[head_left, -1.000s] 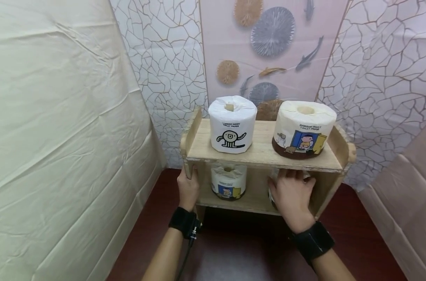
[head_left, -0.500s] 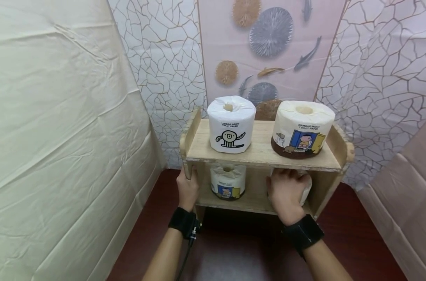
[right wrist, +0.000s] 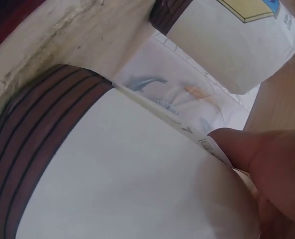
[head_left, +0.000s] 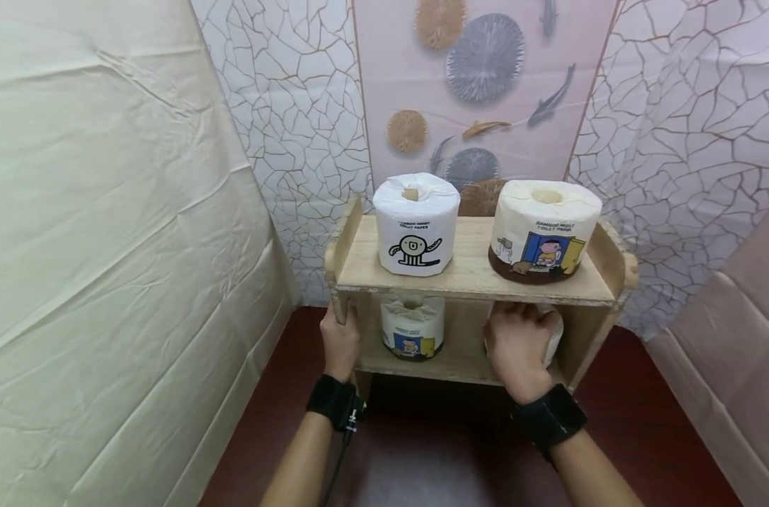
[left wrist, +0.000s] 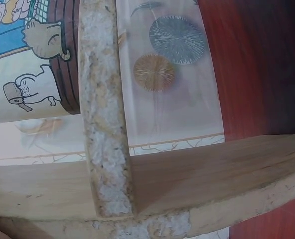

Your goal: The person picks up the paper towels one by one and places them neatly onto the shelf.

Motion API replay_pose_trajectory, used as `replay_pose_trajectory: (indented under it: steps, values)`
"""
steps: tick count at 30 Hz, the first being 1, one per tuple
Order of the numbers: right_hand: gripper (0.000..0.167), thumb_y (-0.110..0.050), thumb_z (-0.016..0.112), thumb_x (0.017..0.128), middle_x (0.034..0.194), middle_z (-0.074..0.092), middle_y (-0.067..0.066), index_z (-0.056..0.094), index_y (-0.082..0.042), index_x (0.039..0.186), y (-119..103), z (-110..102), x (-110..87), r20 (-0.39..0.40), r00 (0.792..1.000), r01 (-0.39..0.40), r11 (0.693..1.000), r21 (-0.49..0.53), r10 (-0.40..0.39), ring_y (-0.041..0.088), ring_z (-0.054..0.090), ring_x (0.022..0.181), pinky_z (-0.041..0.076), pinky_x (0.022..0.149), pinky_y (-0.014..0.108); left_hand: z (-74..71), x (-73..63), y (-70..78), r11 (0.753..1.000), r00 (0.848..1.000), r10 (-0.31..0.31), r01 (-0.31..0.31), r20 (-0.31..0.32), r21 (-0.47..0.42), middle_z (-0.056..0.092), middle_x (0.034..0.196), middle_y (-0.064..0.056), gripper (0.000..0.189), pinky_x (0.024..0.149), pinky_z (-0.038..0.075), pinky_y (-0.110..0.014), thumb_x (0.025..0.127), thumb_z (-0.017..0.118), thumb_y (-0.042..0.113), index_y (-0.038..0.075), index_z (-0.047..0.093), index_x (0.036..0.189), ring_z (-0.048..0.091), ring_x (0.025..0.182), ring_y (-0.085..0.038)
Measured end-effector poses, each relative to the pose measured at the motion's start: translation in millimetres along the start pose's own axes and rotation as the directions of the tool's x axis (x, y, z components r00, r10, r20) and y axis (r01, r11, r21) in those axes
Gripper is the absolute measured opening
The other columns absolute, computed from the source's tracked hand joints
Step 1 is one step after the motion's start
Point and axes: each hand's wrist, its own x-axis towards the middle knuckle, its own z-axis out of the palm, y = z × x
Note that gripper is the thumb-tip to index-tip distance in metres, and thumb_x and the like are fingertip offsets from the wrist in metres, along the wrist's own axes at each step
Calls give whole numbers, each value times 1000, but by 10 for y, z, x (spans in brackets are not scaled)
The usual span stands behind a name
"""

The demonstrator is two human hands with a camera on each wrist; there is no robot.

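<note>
My left hand (head_left: 340,345) holds the left side panel of a small two-tier wooden shelf (head_left: 473,282), just under its upper board. Inside the lower tier, at the right, my right hand (head_left: 519,341) grips a wrapped toilet paper roll (head_left: 554,338) from above and hides most of it. In the right wrist view the thumb (right wrist: 242,149) lies against the upper end of this roll (right wrist: 122,169), whose wrapper is white with a brown striped band. Another toilet paper roll (head_left: 413,327) stands upright at the left of the same tier.
On the upper board stand a white toilet paper roll (head_left: 416,225) with a cartoon figure, at left, and a cream one (head_left: 545,232) with a blue and yellow picture, at right. The shelf stands on a dark red table (head_left: 638,415). Cloth-covered walls (head_left: 137,246) surround it.
My right hand has shifted slightly left, its fingers more curled over the lower right roll, and more of that roll's right side shows. My left hand stays on the panel.
</note>
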Motion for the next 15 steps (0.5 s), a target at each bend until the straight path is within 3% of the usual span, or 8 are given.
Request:
replay_pose_trajectory:
  steps: [4,7,10,11,15]
  values:
    - [28,-12,48,101,68,41,20,49,5,79,33,-18,-8,-4,1000,20,999,31,-20,41,43,60,37,58,58,-26,-14,-19,1000,1000,9,-9,9,-1,64,84,-25,37,62,43,-33,107,61,5,-6,58,143,45,63,-17]
    - [22,-14,65,93,74,50,24,56,6,87,68,-44,-18,58,998,18,998,65,-22,44,48,65,39,61,60,-38,-15,-33,999,999,27,-26,18,-20,62,82,-26,35,61,42,-32,108,61,10,-4,60,141,44,61,-17]
    - [32,-17,79,87,85,59,28,61,6,100,102,-75,-12,116,993,19,996,86,-29,47,55,73,42,65,63,-40,-9,-30,999,999,40,-40,14,-27,68,93,-29,34,64,45,-33,108,61,10,-5,61,139,52,68,-18]
    - [34,-17,80,86,88,61,29,62,6,104,113,-86,-9,131,991,19,995,97,-32,48,57,75,42,66,64,-40,-11,-31,999,999,40,-40,14,-26,68,91,-28,34,64,46,-34,109,61,10,-5,61,140,53,68,-19]
    - [37,-16,79,88,102,64,31,63,6,113,146,-146,12,187,982,-8,987,160,-23,51,58,87,39,73,69,-32,-6,-46,999,999,41,-40,8,-28,72,110,-28,36,72,55,-41,107,62,8,-4,60,141,68,85,-27]
